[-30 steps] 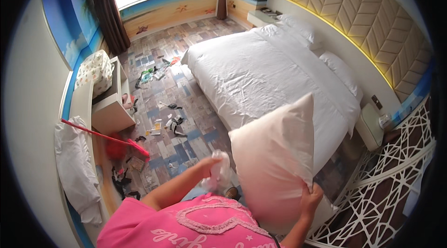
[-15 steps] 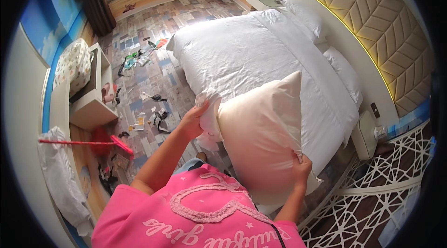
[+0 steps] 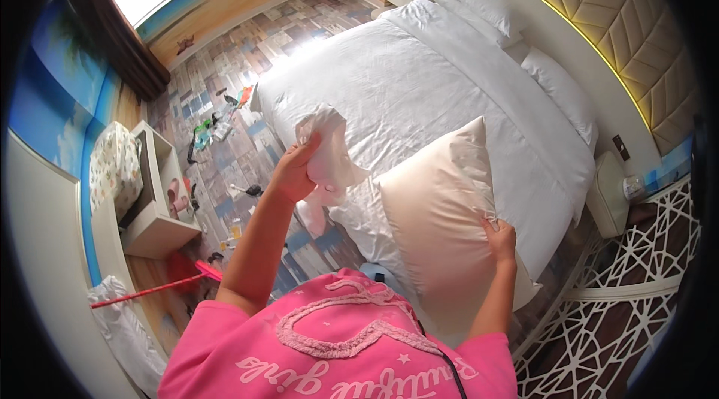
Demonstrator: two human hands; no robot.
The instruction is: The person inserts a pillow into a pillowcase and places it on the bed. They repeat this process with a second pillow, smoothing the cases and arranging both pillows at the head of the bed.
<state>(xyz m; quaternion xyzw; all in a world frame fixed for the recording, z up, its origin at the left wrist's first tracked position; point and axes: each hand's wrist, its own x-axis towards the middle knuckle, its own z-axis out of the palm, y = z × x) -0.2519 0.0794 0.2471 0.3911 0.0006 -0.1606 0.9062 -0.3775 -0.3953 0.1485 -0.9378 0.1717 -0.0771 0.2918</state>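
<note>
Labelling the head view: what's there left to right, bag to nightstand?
Print-patterned white bag → crumpled white material in the left hand → cream pillow, gripped near its right edge by the right hand → pale nightstand.

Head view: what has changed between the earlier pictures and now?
The left hand has moved up and away from the body, carrying the white bundle, which now hangs more spread out, overlapping the bed in view. The camera's view has swung too. Nothing was visibly let go: the right hand still grips the edge of the pillow.
</note>
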